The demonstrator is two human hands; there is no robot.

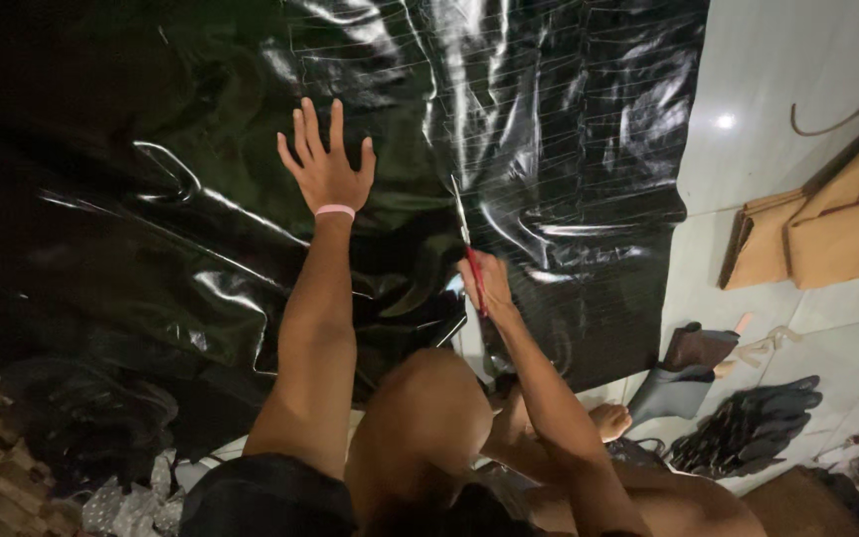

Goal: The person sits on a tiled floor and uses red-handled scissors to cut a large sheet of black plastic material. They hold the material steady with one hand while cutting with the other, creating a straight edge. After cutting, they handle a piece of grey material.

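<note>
Knee [429, 418] raised at 6 o'clock; my left hand [325, 164] lay spread flat on the black sheet [151, 199]. My right hand [486, 281] pinched a red-handled blade [467, 244]; ruled strips toward 1 o'clock appeared mostly uncut.

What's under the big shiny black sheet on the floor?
White tiled floor shows beyond the glossy black sheet edge; what lies beneath it is covered. The left hand presses on top.

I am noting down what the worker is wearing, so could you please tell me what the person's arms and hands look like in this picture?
Both arms are bare, with no sleeves showing. The left hand has no glove, and a thin pink band sits around its wrist. The right hand is also bare, with no glove, ring or watch that can be made out.
</note>
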